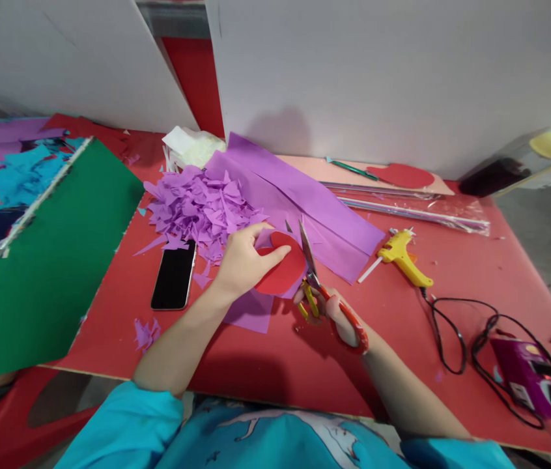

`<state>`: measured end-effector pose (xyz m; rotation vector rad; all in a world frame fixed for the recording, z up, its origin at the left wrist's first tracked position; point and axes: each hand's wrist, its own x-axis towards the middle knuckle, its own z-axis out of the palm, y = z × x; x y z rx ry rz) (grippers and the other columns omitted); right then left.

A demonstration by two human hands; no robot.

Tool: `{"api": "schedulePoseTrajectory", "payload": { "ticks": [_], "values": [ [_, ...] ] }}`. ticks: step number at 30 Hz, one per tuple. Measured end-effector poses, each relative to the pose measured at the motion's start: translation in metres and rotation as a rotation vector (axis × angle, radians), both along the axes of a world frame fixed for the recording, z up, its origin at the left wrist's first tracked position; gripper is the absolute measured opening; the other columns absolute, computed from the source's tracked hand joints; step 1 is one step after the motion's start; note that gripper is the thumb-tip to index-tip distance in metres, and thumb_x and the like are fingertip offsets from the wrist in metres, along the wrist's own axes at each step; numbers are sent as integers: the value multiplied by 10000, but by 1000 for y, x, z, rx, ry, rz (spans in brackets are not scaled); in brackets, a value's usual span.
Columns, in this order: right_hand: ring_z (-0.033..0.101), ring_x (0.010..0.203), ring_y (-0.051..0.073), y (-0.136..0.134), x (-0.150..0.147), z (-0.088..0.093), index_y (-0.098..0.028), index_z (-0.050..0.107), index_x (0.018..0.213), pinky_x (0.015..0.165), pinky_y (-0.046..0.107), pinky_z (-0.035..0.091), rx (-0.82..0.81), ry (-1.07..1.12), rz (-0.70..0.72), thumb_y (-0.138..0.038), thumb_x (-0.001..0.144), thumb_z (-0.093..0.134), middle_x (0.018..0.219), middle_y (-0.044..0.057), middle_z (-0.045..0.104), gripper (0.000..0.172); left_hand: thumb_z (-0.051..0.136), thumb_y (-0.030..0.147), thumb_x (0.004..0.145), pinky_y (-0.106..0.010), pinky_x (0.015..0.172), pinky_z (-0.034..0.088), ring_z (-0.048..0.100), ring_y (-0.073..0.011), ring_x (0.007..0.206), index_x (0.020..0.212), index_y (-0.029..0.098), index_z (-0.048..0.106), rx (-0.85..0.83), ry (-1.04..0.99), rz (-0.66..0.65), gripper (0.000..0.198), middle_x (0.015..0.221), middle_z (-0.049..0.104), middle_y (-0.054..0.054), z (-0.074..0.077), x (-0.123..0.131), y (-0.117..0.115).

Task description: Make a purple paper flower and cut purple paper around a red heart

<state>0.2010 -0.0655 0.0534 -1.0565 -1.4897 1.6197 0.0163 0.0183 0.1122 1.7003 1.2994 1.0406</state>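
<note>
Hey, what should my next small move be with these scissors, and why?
Probably gently close the scissors in your right hand, snipping the purple paper just outside the red piece. The blades stand parted beside the red piece's edge, purple shows beyond it, and your left hand grips the red piece.

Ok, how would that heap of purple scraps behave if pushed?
The purple scraps would probably scatter, being small, loose pieces. They look paper-thin, so likely very light. Some might slide across the phone, whose far end they overlap.
</note>
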Motion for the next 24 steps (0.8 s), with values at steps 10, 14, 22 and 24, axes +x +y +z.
{"api": "schedulePoseTrajectory", "payload": {
  "ticks": [10, 14, 22, 24],
  "values": [
    [403, 572, 116, -1, -1, 2, -212, 569, 967, 536, 290, 408, 21, -47, -56, -774, 771, 236, 883, 58, 550, 682, 667, 238, 693, -283, 652, 501, 626, -161, 685, 733, 166, 604, -39, -10, -85, 104, 732, 674, -15, 3, -3, 1],
    [396, 597, 135, -1, -1, 1, -218, 563, 990, 568, 304, 413, 34, -63, -46, -790, 758, 231, 778, 28, 495, 700, 674, 236, 684, -273, 638, 494, 615, -151, 665, 739, 161, 607, -41, -1, -97, 115, 723, 668, -8, 2, -2, 1],
    [350, 569, 125, 0, -1, 6, -193, 529, 880, 535, 293, 365, 56, -62, -39, -785, 762, 219, 769, 27, 456, 679, 679, 237, 675, -264, 613, 481, 600, -143, 638, 723, 165, 602, -39, 26, -87, 115, 690, 655, 5, 3, -2, 1],
    [334, 548, 121, 0, -1, 5, -194, 518, 870, 533, 292, 345, 47, -61, -25, -781, 767, 209, 705, 4, 418, 671, 679, 240, 676, -265, 613, 481, 599, -143, 639, 726, 165, 602, -42, 25, -85, 118, 694, 656, 2, 3, -2, 1]
  ]
}}
